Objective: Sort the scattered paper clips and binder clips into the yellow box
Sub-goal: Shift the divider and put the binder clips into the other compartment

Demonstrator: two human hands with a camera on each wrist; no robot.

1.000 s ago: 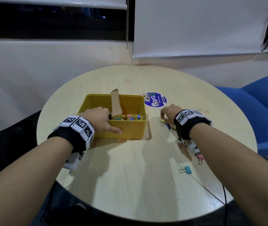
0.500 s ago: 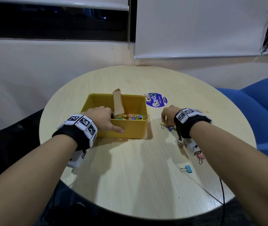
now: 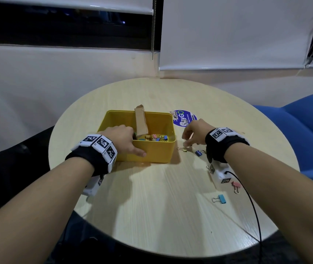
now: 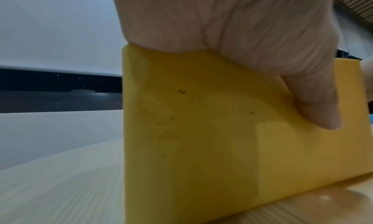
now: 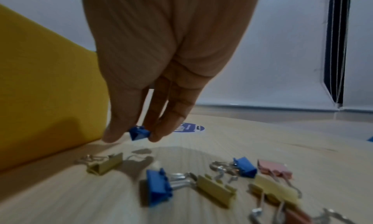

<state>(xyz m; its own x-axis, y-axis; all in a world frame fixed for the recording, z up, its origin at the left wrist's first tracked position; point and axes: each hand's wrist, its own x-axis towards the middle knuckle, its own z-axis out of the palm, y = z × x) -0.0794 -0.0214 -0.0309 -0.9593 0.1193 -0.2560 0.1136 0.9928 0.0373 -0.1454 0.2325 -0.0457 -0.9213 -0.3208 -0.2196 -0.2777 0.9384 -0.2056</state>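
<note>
The yellow box (image 3: 152, 152) is standing on the round wooden table (image 3: 161, 206), left of centre, and is being steadied by the left hand (image 3: 122, 138), whose fingers are being curled over the near rim while the thumb is being pressed flat against the near wall. A cardboard divider (image 3: 141, 121) is leaning upright inside the box, and a heap of coloured binder clips (image 3: 156, 137) is lying in the compartment to its right. Just right of the box, the right hand (image 3: 194, 133) is being held a little above the table, and a small blue binder clip (image 5: 139, 133) is being pinched between its thumb and fingertips. Beneath it a gold binder clip (image 5: 105, 163) and a larger blue binder clip (image 5: 159, 186) are lying on the table among other clips. Nearer, a pink clip (image 3: 235, 186) and a light blue clip (image 3: 220, 199) are lying apart. A round blue sticker (image 3: 184, 118) is showing beyond the right hand.
</note>
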